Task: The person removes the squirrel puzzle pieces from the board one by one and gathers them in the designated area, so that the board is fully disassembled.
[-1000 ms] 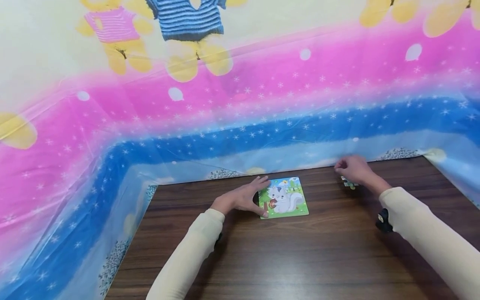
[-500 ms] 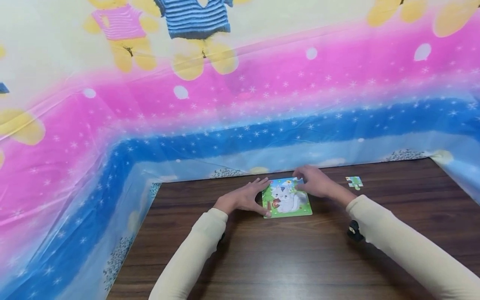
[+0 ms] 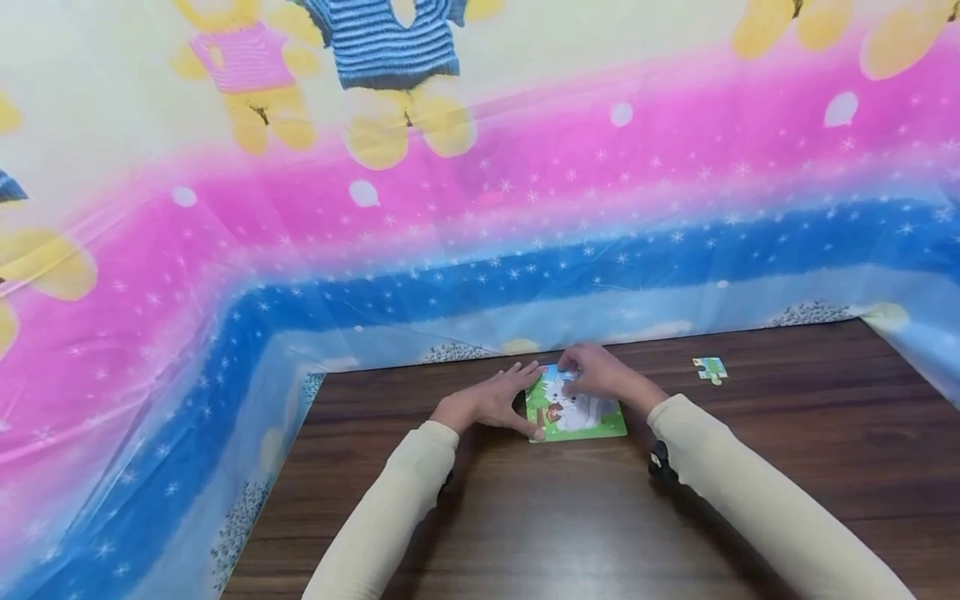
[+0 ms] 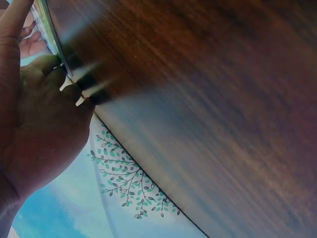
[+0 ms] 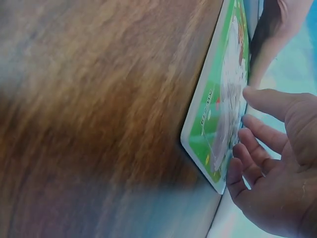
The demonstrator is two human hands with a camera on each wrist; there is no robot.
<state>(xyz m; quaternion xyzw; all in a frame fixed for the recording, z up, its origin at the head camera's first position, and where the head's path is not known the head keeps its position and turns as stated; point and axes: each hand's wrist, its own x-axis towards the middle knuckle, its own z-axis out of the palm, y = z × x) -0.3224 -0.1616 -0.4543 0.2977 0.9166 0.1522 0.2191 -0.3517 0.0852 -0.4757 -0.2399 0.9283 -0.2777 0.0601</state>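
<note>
A square jigsaw puzzle point(image 3: 585, 425) showing a white animal on green lies at the table's far edge. My left hand point(image 3: 495, 400) spreads along its left side, thumb at the near corner and fingers towards the far one. From the right, my right hand point(image 3: 600, 372) reaches over the puzzle's far part, thumb and fingertips at its surface. The right wrist view shows a gap between thumb and index finger of the right hand point(image 5: 277, 153) beside the puzzle point(image 5: 213, 119), with no piece seen between them. Loose jigsaw material point(image 3: 710, 370), green and blue, lies further right.
The dark wooden table point(image 3: 570, 517) meets a patterned cloth point(image 3: 480, 275) that hangs behind it and at both sides. Black straps or devices sit under both cuffs, such as the right wrist device point(image 3: 662, 460).
My right hand has come left from beside the loose jigsaw material to the puzzle, then a little further across it. The left hand stays at the puzzle's left side.
</note>
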